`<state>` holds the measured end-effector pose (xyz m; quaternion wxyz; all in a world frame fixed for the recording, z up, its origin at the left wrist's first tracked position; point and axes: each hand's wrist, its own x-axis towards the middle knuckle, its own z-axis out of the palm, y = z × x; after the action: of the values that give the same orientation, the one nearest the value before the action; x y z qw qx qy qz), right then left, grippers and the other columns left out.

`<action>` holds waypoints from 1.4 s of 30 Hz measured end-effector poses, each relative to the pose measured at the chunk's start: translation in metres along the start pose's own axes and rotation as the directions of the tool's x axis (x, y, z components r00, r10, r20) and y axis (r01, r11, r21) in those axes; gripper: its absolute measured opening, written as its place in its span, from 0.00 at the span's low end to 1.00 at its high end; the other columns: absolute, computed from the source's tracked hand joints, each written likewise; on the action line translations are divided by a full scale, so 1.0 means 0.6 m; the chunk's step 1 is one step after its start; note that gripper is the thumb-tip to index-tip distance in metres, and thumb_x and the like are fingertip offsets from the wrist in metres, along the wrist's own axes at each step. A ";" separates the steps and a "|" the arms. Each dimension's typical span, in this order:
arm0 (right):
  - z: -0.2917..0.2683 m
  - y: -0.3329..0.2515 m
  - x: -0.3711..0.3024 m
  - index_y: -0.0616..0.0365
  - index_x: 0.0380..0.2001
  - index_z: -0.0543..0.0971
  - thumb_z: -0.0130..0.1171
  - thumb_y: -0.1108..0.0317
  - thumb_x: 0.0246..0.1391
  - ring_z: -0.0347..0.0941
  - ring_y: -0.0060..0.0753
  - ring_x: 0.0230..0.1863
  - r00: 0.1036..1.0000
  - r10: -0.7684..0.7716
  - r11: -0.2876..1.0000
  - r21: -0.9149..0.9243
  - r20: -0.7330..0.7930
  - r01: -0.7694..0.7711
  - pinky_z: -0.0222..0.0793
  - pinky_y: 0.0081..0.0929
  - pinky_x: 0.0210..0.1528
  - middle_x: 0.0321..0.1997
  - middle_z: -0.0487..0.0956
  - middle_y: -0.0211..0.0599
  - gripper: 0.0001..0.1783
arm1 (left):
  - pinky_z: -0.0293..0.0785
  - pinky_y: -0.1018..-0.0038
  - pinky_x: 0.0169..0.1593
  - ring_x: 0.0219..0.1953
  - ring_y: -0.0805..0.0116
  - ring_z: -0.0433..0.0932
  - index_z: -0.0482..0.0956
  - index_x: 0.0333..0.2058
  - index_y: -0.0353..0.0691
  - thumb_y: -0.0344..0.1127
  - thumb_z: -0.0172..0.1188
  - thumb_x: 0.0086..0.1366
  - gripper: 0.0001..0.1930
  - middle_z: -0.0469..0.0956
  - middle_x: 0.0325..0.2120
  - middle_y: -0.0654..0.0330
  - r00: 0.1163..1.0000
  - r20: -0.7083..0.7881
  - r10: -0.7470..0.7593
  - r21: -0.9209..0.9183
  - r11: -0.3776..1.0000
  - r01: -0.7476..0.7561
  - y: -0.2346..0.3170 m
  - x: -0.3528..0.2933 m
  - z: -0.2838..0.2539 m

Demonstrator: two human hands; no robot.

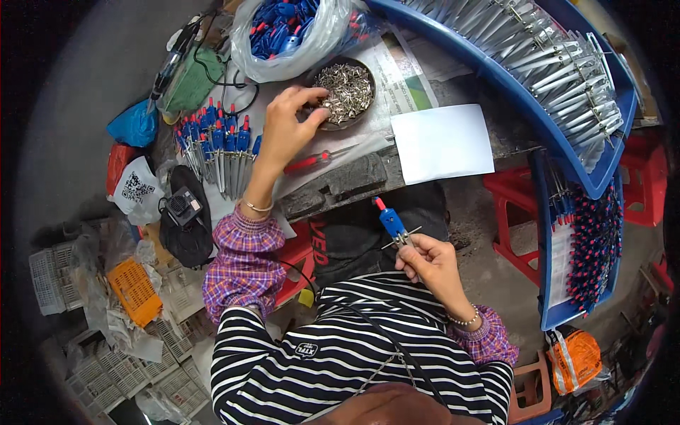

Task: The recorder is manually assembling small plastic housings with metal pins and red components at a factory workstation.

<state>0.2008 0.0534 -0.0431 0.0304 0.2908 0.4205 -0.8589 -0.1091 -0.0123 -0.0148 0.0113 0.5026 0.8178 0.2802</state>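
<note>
My left hand point(289, 122) reaches forward to a round dark bowl point(367, 71) heaped with small silver metal pieces point(344, 92); its fingertips pinch at the pile's near edge. Whether a piece is gripped, I cannot tell. My right hand point(429, 261) is held above my lap and grips a small tool point(392, 224) with a blue handle, a red tip and a thin metal part sticking out by the fingers. A row of finished blue-handled tools point(216, 142) lies on the table left of my left wrist.
A clear bag of blue parts point(283, 28) sits behind the bowl. A white sheet point(443, 142) lies on the table's right. Blue trays with metal-and-blue tools point(559, 64) and red-tipped ones point(591, 248) stand right. Red stools point(513, 205), crates and bags point(134, 290) crowd the floor.
</note>
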 end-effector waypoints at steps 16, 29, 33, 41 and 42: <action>-0.001 0.009 0.002 0.64 0.33 0.78 0.54 0.69 0.57 0.65 0.08 0.19 0.999 0.025 1.000 -0.001 -0.022 -0.025 0.60 0.08 0.19 0.22 0.77 0.27 0.09 | 0.67 0.85 0.28 0.22 0.84 0.72 0.82 0.31 0.35 0.27 0.61 0.54 0.05 0.80 0.22 0.65 0.986 -0.030 -0.162 -0.329 0.934 0.143 0.002 0.003 0.002; -0.003 0.018 0.010 0.66 0.33 0.77 0.53 0.71 0.57 0.67 0.10 0.19 0.998 -0.006 0.999 0.044 -0.059 0.009 0.63 0.09 0.21 0.23 0.77 0.29 0.08 | 0.67 0.82 0.32 0.28 0.77 0.74 0.81 0.28 0.34 0.19 0.62 0.47 0.07 0.78 0.28 0.62 0.945 0.320 -0.068 -0.502 0.834 0.229 0.113 -0.051 -0.020; 0.004 0.016 0.011 0.66 0.31 0.77 0.53 0.72 0.57 0.68 0.11 0.19 0.997 -0.035 0.999 0.019 -0.071 0.037 0.65 0.10 0.21 0.23 0.77 0.29 0.08 | 0.71 0.77 0.33 0.28 0.70 0.76 0.80 0.28 0.33 0.18 0.62 0.45 0.08 0.78 0.26 0.58 0.892 0.449 0.043 -0.527 0.819 0.226 0.150 -0.084 0.000; 0.013 0.004 0.007 0.67 0.29 0.77 0.53 0.72 0.56 0.71 0.14 0.20 0.990 -0.066 0.995 -0.078 -0.124 0.056 0.69 0.13 0.22 0.22 0.78 0.32 0.07 | 0.69 0.79 0.27 0.23 0.72 0.75 0.76 0.28 0.33 0.19 0.63 0.45 0.09 0.76 0.23 0.59 0.888 0.459 0.042 -0.446 0.875 0.189 0.172 -0.103 0.011; 0.013 0.004 0.007 0.67 0.29 0.77 0.53 0.72 0.56 0.71 0.14 0.20 0.990 -0.067 0.995 -0.077 -0.124 0.058 0.69 0.13 0.22 0.22 0.78 0.32 0.07 | 0.69 0.79 0.27 0.23 0.72 0.75 0.76 0.28 0.33 0.19 0.63 0.45 0.09 0.76 0.23 0.59 0.887 0.459 0.043 -0.445 0.876 0.188 0.172 -0.104 0.011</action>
<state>0.1944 0.0469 -0.0429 -0.0126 0.3302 0.4616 -0.8233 0.0079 -0.0261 0.0119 0.3368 0.5036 0.7162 0.3465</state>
